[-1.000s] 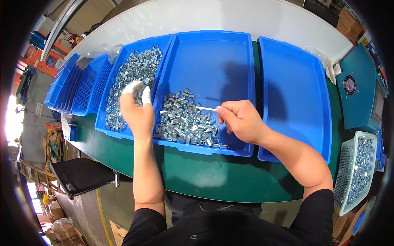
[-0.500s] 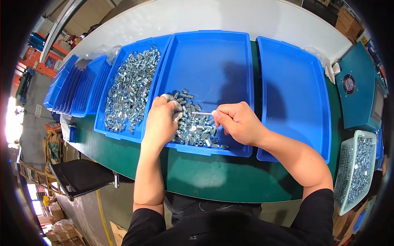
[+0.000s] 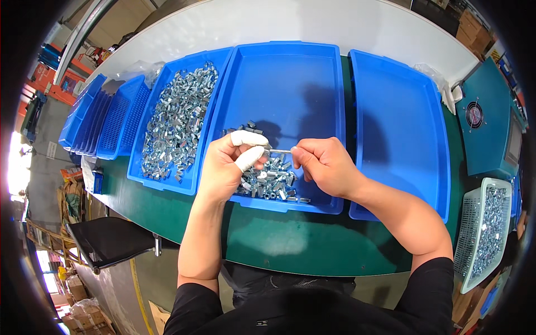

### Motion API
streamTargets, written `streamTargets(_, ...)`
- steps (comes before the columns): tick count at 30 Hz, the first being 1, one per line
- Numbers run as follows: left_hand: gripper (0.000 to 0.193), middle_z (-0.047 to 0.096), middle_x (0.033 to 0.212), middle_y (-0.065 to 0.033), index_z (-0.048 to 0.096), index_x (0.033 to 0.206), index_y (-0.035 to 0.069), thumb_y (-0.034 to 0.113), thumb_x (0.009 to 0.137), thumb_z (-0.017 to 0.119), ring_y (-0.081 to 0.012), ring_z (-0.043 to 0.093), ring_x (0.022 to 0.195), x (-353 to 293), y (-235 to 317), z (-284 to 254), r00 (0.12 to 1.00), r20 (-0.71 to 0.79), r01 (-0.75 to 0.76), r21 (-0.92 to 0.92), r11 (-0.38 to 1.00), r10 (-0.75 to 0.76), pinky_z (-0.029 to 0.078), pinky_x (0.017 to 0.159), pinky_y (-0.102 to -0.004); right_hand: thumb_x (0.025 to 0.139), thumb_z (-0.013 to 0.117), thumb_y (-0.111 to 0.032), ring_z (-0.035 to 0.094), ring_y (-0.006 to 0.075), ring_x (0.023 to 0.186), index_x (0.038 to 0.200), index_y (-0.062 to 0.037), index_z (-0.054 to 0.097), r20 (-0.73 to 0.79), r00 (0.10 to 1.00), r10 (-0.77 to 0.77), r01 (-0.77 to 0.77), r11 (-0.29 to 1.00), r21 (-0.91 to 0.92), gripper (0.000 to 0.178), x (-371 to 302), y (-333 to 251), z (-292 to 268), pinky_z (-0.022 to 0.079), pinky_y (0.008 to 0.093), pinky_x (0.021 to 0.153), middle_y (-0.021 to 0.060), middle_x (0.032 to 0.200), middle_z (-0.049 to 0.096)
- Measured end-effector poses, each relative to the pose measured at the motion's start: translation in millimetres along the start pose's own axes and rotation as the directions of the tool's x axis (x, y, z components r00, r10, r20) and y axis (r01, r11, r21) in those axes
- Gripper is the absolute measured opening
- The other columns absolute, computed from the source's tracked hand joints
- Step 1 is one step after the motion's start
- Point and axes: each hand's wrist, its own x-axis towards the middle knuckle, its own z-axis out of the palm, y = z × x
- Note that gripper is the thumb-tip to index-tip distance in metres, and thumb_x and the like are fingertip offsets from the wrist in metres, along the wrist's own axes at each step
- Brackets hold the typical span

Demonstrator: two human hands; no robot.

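Observation:
My right hand (image 3: 328,166) pinches one end of a thin metal rod (image 3: 282,151), which points left over the middle blue tray. At the rod's other end my left hand (image 3: 226,164) is closed, with white coverings on its thumb and forefinger. A small metal piece seems to sit between those fingertips, mostly hidden by them. Below both hands, small shiny hex-shaped metal pieces (image 3: 271,184) lie heaped in the near left part of the middle blue tray (image 3: 279,46).
On the left, another blue tray (image 3: 219,58) is full of similar metal pieces. A third blue tray (image 3: 402,134) stands on the right. Stacked blue baskets (image 3: 120,120) are at the far left; a pale green basket of metal parts (image 3: 467,245) and a teal machine (image 3: 486,139) are at the right.
My left hand has lifted from the heap, turned, and brought its covered fingertips to the rod's left end. My right hand has barely moved with the rod.

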Motion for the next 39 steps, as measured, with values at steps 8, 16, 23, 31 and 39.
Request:
streamTargets(8, 0.004, 0.070, 0.080, -0.0050, 0.065, 0.096, 0.003, 0.003, 0.092, 0.067, -0.0095, 0.064, 0.063, -4.0, 0.4, 10.6, 0.998, 0.052, 0.043, 0.044, 0.998, -0.046, 0.050, 0.054, -0.0220, 0.097, 0.056, -0.010, 0.056, 0.0111, 0.052, 0.076, 0.0015, 0.062, -0.054, 0.985, -0.166, 0.159, 0.981, -0.113, 0.025, -2.2, 0.9, 0.8, 0.042, 0.0289, 0.050, 0.0069, 0.057, 0.058)
streamTargets(16, 0.006, 0.068, 0.077, -0.0065, 0.064, 0.095, 0.005, 0.010, 0.094, 0.067, -0.0098, 0.063, 0.058, -1.6, -5.0, 14.3, 0.982, 0.056, 0.185, -0.142, 0.972, -0.178, 0.045, 0.048, -0.0197, 0.093, 0.060, -0.006, 0.054, 0.0258, 0.053, 0.077, 0.0004, 0.062, -0.085, 0.949, -0.302, 0.261, 0.910, -0.322, 0.017, -2.1, 3.4, 0.4, 0.041, 0.0337, 0.050, 0.0141, 0.063, 0.058)
streamTargets(23, 0.006, 0.068, 0.076, -0.0056, 0.063, 0.095, 0.005, 0.010, 0.095, 0.066, -0.0099, 0.063, 0.062, 1.8, -13.1, 15.1, 0.963, 0.099, 0.265, -0.497, 0.826, -0.250, 0.044, 0.048, -0.0195, 0.092, 0.063, -0.007, 0.053, 0.0315, 0.054, 0.079, -0.0012, 0.061, -0.105, 0.906, -0.410, 0.325, 0.833, -0.449, 0.014, -3.4, -5.4, 1.1, 0.040, 0.0384, 0.050, 0.0139, 0.063, 0.054)
streamTargets(31, 0.008, 0.069, 0.082, -0.0049, 0.061, 0.097, 0.005, 0.003, 0.093, 0.067, -0.0099, 0.066, 0.069, -4.5, -16.2, 23.1, 0.986, 0.154, 0.075, -0.108, 0.991, -0.058, 0.051, 0.056, -0.0219, 0.091, 0.064, -0.010, 0.055, 0.0309, 0.054, 0.077, -0.0013, 0.062, -0.047, 0.929, -0.368, 0.331, 0.879, -0.344, 0.016, -3.8, 3.6, 1.2, 0.041, 0.0375, 0.050, 0.0147, 0.064, 0.058)
streamTargets(39, 0.016, 0.069, 0.088, -0.0059, 0.063, 0.103, 0.002, 0.002, 0.089, 0.070, -0.0119, 0.068, 0.076, -11.5, -11.2, 24.4, 0.949, 0.206, -0.279, 0.181, 0.943, 0.241, 0.054, 0.063, -0.0244, 0.104, 0.052, -0.023, 0.046, 0.0076, 0.046, 0.069, -0.0020, 0.060, 0.260, 0.933, 0.251, -0.327, 0.892, 0.313, 0.041, -0.1, -8.6, -5.8, 0.038, 0.0270, 0.046, 0.0001, 0.053, 0.051)
